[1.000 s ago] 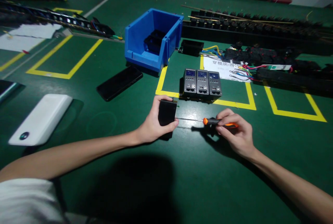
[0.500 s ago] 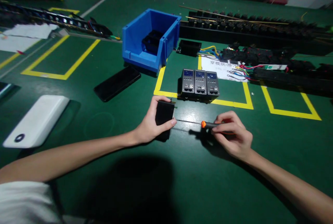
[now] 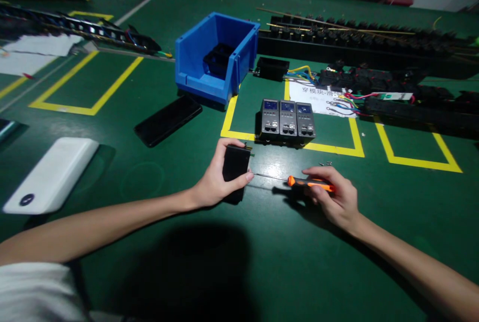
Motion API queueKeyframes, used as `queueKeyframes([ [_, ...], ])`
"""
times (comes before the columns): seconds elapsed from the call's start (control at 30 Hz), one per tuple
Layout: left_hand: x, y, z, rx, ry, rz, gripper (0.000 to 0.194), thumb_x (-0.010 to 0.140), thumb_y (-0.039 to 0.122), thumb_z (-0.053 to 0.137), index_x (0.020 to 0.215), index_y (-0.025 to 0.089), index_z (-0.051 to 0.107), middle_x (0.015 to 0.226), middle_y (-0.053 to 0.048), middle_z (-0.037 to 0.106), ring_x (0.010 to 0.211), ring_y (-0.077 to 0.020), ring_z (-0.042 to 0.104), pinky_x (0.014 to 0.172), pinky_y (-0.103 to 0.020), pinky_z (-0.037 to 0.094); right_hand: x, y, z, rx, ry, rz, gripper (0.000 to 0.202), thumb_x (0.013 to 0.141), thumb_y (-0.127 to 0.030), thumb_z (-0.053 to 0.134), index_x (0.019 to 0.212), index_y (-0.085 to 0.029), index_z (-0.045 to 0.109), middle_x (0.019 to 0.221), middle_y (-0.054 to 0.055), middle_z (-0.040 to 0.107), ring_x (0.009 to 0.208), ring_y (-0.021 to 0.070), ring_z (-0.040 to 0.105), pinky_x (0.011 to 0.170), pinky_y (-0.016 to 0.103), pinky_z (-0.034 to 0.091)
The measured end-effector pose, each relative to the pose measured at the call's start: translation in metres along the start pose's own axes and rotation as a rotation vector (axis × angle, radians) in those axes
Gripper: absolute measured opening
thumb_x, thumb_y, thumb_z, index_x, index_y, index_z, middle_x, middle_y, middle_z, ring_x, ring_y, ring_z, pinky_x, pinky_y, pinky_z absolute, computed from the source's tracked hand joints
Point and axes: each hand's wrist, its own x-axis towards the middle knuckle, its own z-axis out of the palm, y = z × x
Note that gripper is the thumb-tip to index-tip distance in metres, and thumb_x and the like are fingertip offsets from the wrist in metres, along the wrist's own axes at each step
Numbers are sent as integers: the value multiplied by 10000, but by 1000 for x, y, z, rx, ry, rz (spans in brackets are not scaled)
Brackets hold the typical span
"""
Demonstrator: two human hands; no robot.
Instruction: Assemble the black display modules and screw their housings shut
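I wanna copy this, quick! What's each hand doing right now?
Left hand: closed around a black box.
Right hand: holding an orange-and-black screwdriver by its handle.

Holding a black rectangular box [image 3: 235, 163] in the left hand [image 3: 216, 177], pointing an orange-and-black-handled screwdriver [image 3: 295, 181] at its side with the right hand [image 3: 340, 199], over a green bench [image 3: 396, 212].

Left hand [image 3: 216, 180] in a wide grip, right hand [image 3: 340, 200] half-curled.
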Motion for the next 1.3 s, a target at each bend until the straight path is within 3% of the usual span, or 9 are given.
queueKeyframes([
  [0.1,0,0,0,5,-19,16,580,788,223,725,1204,264,323,870,-3,605,759,-176,659,715,-350,554,-4,-2,1,-69,5,-219,226,860,-149,595,1068,-212,655,714,18,695,542,144,634,483,256,486],
  [0.23,0,-1,-1,6,-40,19,587,790,234,722,1207,264,309,871,-6,600,762,-172,658,716,-341,552,-4,-2,3,-84,35,-473,402,738,-62,679,1102,-226,630,755,30,664,590,157,623,502,276,510],
  [0.4,0,-2,-1,-8,-10,1,585,791,238,724,1209,265,316,882,-8,595,749,-168,656,708,-346,557,0,-1,2,-77,38,-233,317,771,-116,696,1063,-230,650,871,54,679,743,182,664,620,304,552],
  [0.57,-1,-1,0,4,-4,-1,589,787,230,726,1208,264,316,879,-7,598,754,-172,659,716,-354,562,1,-2,1,-28,-75,111,120,917,-228,566,981,-203,665,721,8,697,534,120,621,486,228,474],
  [0.77,0,0,1,3,-10,4,587,792,226,719,1210,263,309,873,-3,599,747,-167,661,704,-341,559,4,4,4,86,60,-75,223,759,-145,733,956,-230,673,840,39,672,771,189,648,675,331,538],
  [0.87,0,-1,1,4,9,6,592,780,224,730,1207,261,323,874,-2,602,758,-171,661,726,-358,561,6,4,4,108,-13,26,204,775,-184,737,967,-228,683,907,55,699,845,206,674,739,359,564],
  [1.0,0,-1,1,-3,1,11,597,769,216,739,1204,261,334,869,-1,608,759,-178,662,724,-360,558,7,-1,4,72,-157,161,199,826,-271,711,1015,-211,695,848,37,744,695,157,698,611,255,561],
  [1.13,-1,0,2,6,-15,8,592,776,209,731,1206,265,329,870,-3,610,760,-178,667,716,-349,554,7,-3,3,39,-218,82,127,881,-260,648,961,-193,720,794,34,732,630,131,662,563,232,510],
  [1.3,-1,0,2,8,-11,10,594,771,218,737,1206,261,334,869,-3,608,761,-176,665,708,-342,555,6,2,4,8,-154,-35,163,847,-222,687,1004,-198,722,792,51,719,646,157,636,583,289,492],
])
